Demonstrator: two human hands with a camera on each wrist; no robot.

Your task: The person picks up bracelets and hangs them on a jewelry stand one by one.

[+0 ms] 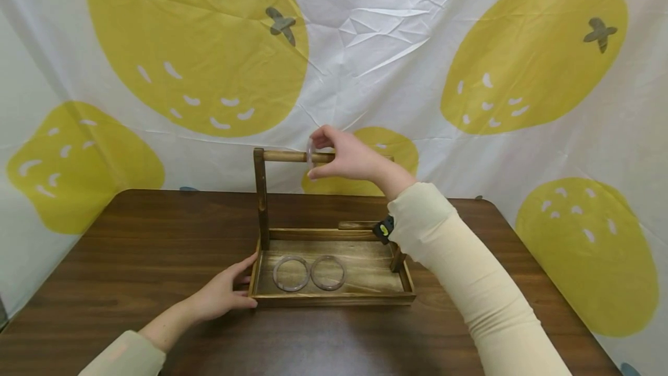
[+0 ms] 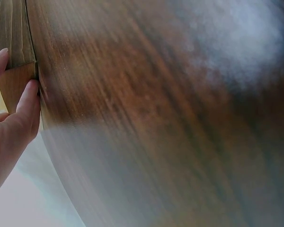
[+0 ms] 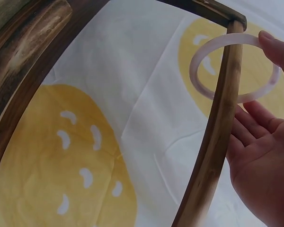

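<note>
My right hand [image 1: 355, 158] pinches a pale translucent bangle [image 1: 310, 154] between thumb and fingers. The bangle encircles the horizontal wooden bar [image 1: 284, 156] of a wooden stand; in the right wrist view, the bar [image 3: 226, 109] passes through the ring [image 3: 201, 54]. Low at the left, my left hand [image 1: 221, 292] touches the left end of the stand's tray [image 1: 334, 300], fingers along its side and thumb at the front corner. Two more bangles [image 1: 291, 289] lie flat side by side in the tray. The bar's right part is hidden behind my right hand and forearm.
An upright wooden post [image 1: 262, 202] carries the bar's left end. Another wooden piece [image 1: 360, 225] shows at the tray's back edge, partly behind a dark wrist device [image 1: 383, 230]. The stand sits on a brown table [image 1: 172, 237] before a fruit-print cloth [image 1: 365, 74].
</note>
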